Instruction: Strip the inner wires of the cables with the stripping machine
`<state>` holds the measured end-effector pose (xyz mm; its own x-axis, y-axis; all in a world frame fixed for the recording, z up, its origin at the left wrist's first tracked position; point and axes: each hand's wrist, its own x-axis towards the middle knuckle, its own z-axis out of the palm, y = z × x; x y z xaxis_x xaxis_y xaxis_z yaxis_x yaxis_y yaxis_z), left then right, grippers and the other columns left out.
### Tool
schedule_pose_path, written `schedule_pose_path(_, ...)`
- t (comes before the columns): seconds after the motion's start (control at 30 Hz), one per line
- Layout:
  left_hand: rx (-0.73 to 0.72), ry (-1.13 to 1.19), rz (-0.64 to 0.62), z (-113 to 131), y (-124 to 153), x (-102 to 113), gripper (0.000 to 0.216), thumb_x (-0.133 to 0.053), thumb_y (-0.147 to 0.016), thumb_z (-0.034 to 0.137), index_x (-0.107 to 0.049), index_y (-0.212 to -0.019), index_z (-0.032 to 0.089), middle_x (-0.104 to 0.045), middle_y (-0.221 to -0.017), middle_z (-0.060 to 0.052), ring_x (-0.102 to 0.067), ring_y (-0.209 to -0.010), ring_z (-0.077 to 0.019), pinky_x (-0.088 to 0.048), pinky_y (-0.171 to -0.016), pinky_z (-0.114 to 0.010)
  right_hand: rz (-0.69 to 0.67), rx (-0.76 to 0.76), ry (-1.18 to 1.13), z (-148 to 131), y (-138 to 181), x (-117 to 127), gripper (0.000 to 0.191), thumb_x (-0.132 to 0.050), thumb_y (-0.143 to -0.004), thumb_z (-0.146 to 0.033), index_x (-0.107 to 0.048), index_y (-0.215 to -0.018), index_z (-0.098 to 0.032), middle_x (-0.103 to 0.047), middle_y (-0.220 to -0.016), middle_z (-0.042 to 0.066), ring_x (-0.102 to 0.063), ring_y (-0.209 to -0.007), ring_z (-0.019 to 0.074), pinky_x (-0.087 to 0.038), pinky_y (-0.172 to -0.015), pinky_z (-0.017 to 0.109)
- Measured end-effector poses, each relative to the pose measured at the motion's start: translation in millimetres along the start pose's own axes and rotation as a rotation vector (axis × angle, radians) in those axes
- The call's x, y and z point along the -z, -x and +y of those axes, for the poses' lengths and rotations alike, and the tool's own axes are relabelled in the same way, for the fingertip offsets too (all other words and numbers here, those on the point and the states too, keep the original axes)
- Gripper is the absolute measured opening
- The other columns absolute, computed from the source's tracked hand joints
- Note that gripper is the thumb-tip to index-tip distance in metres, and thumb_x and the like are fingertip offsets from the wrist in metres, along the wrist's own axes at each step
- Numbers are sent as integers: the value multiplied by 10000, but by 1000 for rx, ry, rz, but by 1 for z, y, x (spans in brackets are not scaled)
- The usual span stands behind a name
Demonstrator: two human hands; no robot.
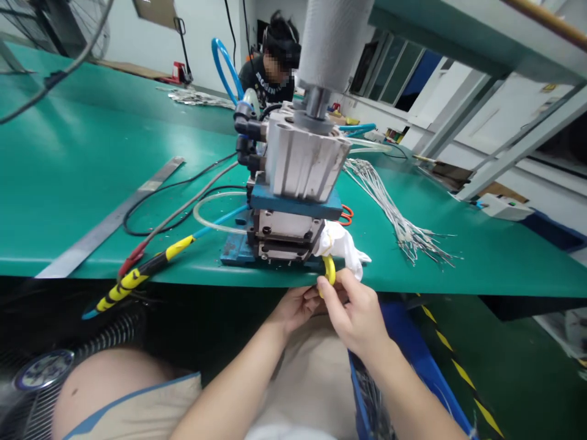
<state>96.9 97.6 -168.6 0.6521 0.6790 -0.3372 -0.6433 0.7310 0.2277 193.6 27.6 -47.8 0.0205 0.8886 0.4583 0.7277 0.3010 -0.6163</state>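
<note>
Just below the front edge of the bench, my right hand [360, 310] is closed with thumb and fingers on a yellow curved piece [329, 269], whose kind I cannot make out. My left hand [297, 308] is right beside it, fingers curled in; whatever they hold is hidden. Directly ahead stands a pneumatic press [305, 162] with a silver cylinder block, a blue plate and a dark lower jaw. A crumpled white cloth [345, 247] lies against its right side, touching the yellow piece's upper end. Orange looped handles [347, 214] show behind the cloth.
On the green bench [486, 256], a bundle of grey cables [394, 211] lies to the right and a steel ruler [114, 217] to the left. A yellow-black taped hose [142, 274] overhangs the edge. A blue bin [413, 366] stands below; a person [270, 67] sits opposite.
</note>
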Motion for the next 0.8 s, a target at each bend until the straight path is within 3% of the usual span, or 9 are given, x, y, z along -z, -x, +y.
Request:
schedule_pose_path(0.2, 7, 24, -66, 3, 6, 6, 69, -623, -954, 132, -621, -892, 101, -573, -714, 45, -451, -462, -28, -360, -377, -116, -3, -19, 130, -6, -8, 3, 298, -486, -966, -274, -304, -729, -270, -397, -530, -75, -411, -397, 138, -284, -438, 267)
schedule_pose_path(0.43, -11, 36, -106, 15, 2, 1, 83, -630, -950, 133, -615, -873, 106, -555, -695, 54, -469, -477, -38, -400, -406, -130, -91, -2, 236, -7, -6, 11, 300, -459, -1000, -349, -300, -756, -279, -417, -541, -64, -454, -414, 174, -274, -460, 290)
schedule_pose_path(0.6, -12, 41, -123, 7, 3, 1, 84, -638, -940, 128, -622, -862, 102, -586, -715, 39, -491, -494, -44, -414, -422, -137, -83, 82, 366, -8, -11, 10, 271, -424, -988, -298, -263, -770, -286, -359, -536, -69, -452, -407, 201, -237, -462, 308)
schedule_pose_path(0.7, -18, 45, -128, 4, 7, 5, 66, -672, -908, 127, -649, -858, 88, -632, -728, 4, -566, -559, -67, -489, -504, -163, -81, 69, 357, -10, -13, 8, 276, -427, -983, -282, -254, -768, -285, -347, -538, -75, -442, -399, 192, -246, -462, 305)
schedule_pose_path(0.8, -5, 25, -133, 9, 14, 12, 95, -728, -851, 157, -689, -850, 69, -690, -755, -57, -674, -710, -133, -584, -705, -247, -58, 44, 323, -12, -12, 6, 276, -431, -986, -274, -271, -761, -282, -374, -524, -74, -449, -399, 182, -265, -466, 299)
